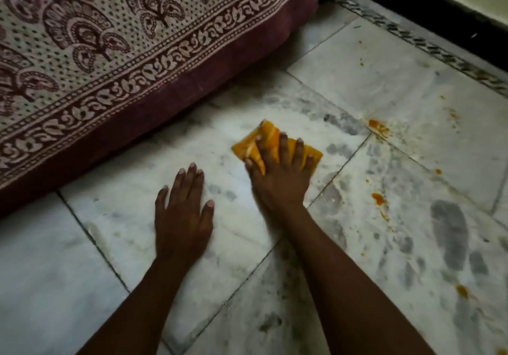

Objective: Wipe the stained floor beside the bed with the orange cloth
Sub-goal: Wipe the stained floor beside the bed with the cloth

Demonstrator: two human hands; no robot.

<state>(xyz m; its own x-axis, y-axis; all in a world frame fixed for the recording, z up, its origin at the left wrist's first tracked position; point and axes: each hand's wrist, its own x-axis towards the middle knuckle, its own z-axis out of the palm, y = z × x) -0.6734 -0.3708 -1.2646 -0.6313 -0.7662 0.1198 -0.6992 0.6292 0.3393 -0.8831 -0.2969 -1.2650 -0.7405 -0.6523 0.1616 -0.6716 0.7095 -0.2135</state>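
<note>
Marble floor (384, 85) tiles lie under both my palms: my left hand (182, 217) rests flat with fingers straight, bracing me, while my right hand (280, 173) presses spread fingers on the folded orange cloth (268, 134), a flat grip, nothing curled. I judge the wiping is midway; next I should sweep right toward the orange stains (378, 127). Farther off, the bed (110, 60) with its patterned cover stands on my left, near a dark skirting (428, 10).
</note>
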